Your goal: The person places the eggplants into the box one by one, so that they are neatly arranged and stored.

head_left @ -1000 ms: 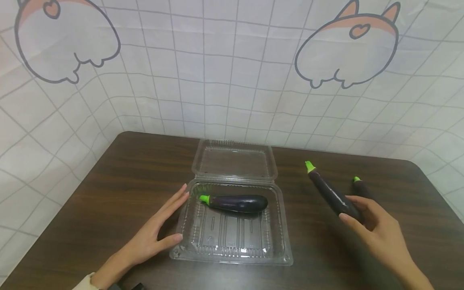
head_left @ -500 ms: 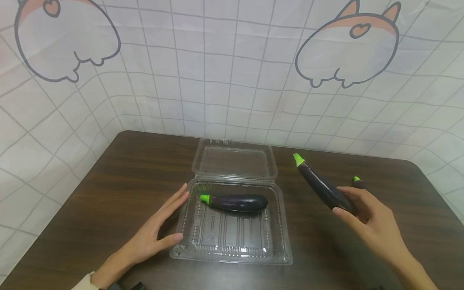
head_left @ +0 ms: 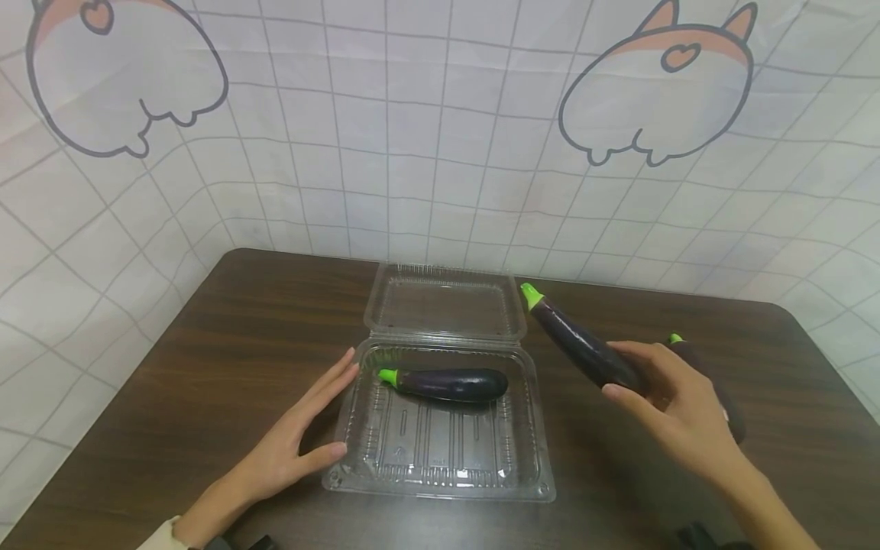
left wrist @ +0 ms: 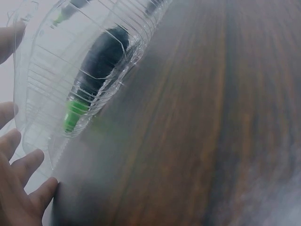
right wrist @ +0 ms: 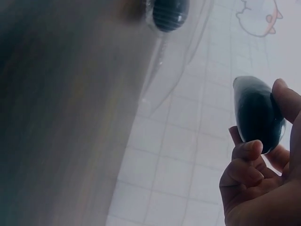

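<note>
So, one down, by the look of it: there's an eggplant (head_left: 454,385) lying in the base of the clear container (head_left: 436,443), just off the fingertips of the left hand (head_left: 292,443). That hand isn't gripping anything, fingers pretty straight, thumb apart from them, resting along the container's near side.

The right hand (head_left: 677,405) has a second eggplant (head_left: 580,340) clamped by its fat end between thumb and fingers. It looks lifted off the table (head_left: 206,344), green end pointing away from the hand toward the lid (head_left: 447,309). Container's off to that hand's left, so this one's picked up but not in yet.

Third eggplant (head_left: 734,418) is on the table just past the right hand, partly hidden by it. My guess: roughly a third done, two eggplants to go. Lid's flipped open beyond both hands, so closing it could be left too.
</note>
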A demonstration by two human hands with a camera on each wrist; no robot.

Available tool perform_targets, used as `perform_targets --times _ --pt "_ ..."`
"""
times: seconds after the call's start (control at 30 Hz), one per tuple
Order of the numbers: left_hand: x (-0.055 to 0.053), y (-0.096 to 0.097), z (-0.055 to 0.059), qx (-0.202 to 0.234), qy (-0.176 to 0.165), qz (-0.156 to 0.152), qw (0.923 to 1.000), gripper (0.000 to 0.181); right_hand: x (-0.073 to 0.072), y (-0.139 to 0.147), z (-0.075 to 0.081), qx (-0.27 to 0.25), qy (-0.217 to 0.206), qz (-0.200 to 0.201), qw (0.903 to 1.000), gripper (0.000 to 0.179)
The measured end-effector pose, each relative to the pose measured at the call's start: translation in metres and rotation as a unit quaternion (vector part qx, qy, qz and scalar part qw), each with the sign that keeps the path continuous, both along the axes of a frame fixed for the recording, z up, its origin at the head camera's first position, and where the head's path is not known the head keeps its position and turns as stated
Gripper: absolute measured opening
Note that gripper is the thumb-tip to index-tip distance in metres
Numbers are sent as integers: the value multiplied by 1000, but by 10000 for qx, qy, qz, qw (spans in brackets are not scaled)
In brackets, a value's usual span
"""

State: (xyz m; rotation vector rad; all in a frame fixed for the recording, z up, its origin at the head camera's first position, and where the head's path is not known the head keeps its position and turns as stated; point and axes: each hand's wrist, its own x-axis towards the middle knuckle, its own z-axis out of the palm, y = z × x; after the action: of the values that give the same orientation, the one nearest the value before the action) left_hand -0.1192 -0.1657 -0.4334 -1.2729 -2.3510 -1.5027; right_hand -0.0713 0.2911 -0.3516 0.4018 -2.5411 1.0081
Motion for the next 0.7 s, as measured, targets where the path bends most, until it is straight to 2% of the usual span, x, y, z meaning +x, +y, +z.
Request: perform_targets --times 0.2,0.7 --pt "0 1 0 18 14 -7 10000 77 -5 -10 4 24 171 391 9991 60" --pt "0 1 1 -3 13 14 10000 76 -11 -37 14 50 135 773 9969 56"
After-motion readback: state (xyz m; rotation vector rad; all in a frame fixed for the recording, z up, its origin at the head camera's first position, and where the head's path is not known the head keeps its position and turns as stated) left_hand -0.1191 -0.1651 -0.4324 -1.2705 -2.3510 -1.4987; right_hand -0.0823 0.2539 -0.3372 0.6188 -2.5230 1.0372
